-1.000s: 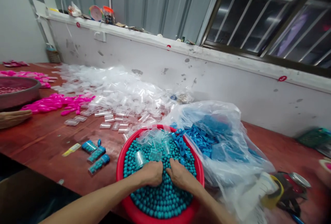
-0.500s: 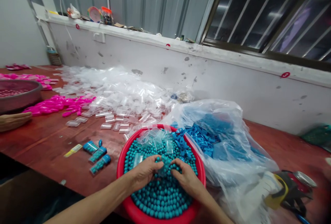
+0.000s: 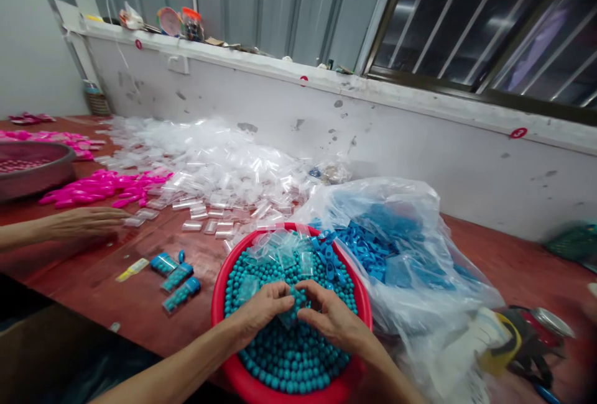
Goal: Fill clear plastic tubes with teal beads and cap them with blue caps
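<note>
Over a red basin (image 3: pixel 217 304) full of teal beads (image 3: pixel 291 370), both my hands work close together. My left hand (image 3: pixel 261 307) is closed round a small clear plastic case (image 3: pixel 286 317) with teal beads in it; my fingers cover part of it. Beside its upper end, my right hand (image 3: pixel 329 314) curls thumb and fingers round a few beads. Several clear empty cases (image 3: pixel 280 245) lie on the beads at the basin's far side. Blue plastic caps (image 3: pixel 329 255) rest at its right rim.
Left of the basin lie filled blue-capped cases (image 3: pixel 177 278) and a yellow-ended strip (image 3: pixel 133 270). Behind spreads a heap of clear cases (image 3: pixel 224 161). A plastic bag (image 3: pixel 420 205) of blue caps stands right. Another person's hand (image 3: pixel 88 222) reaches near pink pieces (image 3: pixel 102 188).
My right hand has shifted slightly left, closer to the case and my left hand. At the left, the other person's hand has reached further in over the table.
</note>
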The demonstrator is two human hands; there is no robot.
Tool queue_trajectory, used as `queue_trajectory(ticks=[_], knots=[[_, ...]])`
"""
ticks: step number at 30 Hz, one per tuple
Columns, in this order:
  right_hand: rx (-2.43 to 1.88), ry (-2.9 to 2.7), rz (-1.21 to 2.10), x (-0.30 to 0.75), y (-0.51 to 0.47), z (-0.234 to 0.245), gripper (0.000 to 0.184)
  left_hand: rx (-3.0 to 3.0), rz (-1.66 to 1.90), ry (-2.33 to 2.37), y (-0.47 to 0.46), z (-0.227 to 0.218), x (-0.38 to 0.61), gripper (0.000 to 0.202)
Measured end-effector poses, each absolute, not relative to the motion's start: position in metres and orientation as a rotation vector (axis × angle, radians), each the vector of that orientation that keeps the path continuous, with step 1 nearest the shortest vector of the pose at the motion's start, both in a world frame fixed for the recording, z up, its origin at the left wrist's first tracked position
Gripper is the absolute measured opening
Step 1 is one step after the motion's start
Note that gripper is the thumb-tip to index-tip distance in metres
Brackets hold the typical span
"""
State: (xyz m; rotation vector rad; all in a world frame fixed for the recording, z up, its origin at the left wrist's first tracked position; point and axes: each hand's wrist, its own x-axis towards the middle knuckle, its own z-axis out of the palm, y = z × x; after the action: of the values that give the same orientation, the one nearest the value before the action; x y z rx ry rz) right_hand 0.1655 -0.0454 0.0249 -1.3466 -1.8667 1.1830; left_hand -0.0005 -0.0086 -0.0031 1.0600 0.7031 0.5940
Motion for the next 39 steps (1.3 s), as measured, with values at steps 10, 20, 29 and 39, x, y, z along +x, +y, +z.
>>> queue_trajectory(ticks=[10, 20, 29, 39], knots=[[-1.295, -1.753, 1.467, 0.171, -0.047, 0.013, 0.010, 1.214, 0.546, 0.757, -0.011, -0.008, 0.002, 0.032], [-2.287, -2.137, -0.040, 0.191, -0.035, 0.019, 0.020, 0.960, 0.496, 0.753, -0.010, -0.004, -0.004, 0.032], [-2.237, -2.261, -0.039, 0.189, -0.024, -0.002, 0.014, 0.924, 0.522, 0.618, -0.014, -0.004, -0.005, 0.027], [-2.081, -2.248, 0.141, 0.179, -0.011, -0.001, 0.014, 1.085, 0.583, 0.660, -0.012, -0.007, -0.005, 0.035]])
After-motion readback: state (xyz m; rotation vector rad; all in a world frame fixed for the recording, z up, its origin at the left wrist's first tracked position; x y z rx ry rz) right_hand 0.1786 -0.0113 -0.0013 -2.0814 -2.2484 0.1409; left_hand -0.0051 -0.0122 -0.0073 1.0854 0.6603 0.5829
